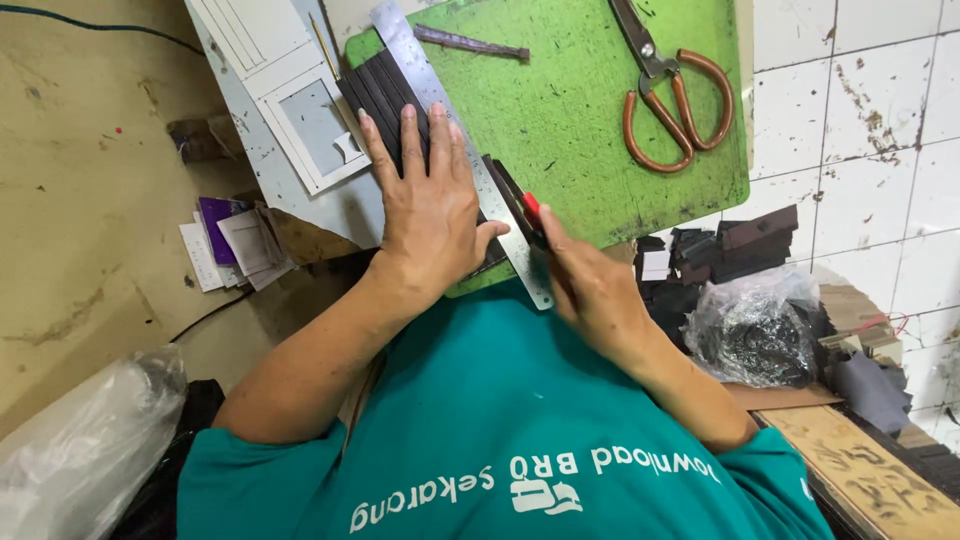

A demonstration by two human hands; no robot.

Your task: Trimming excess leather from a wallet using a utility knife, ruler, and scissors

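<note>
Left hand [428, 205] flat, fingers spread, pinning the steel ruler [455, 140] over dark strips [385, 100] on the green mat [590, 110]. Right hand [590, 285] curled tight around a red-tipped knife [530, 215], blade against the ruler's edge. The strips are black, narrow, lying side by side at the mat's left corner. Scissors [675, 95] with brown handles rest higher up. White tiled floor [860, 90] on the right, black offcuts [740, 245] beside a plastic bag [755, 325].

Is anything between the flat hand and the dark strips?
Yes. The left hand presses a metal ruler lying across the dark strips on the green mat; its outer fingers touch the strips directly.
</note>
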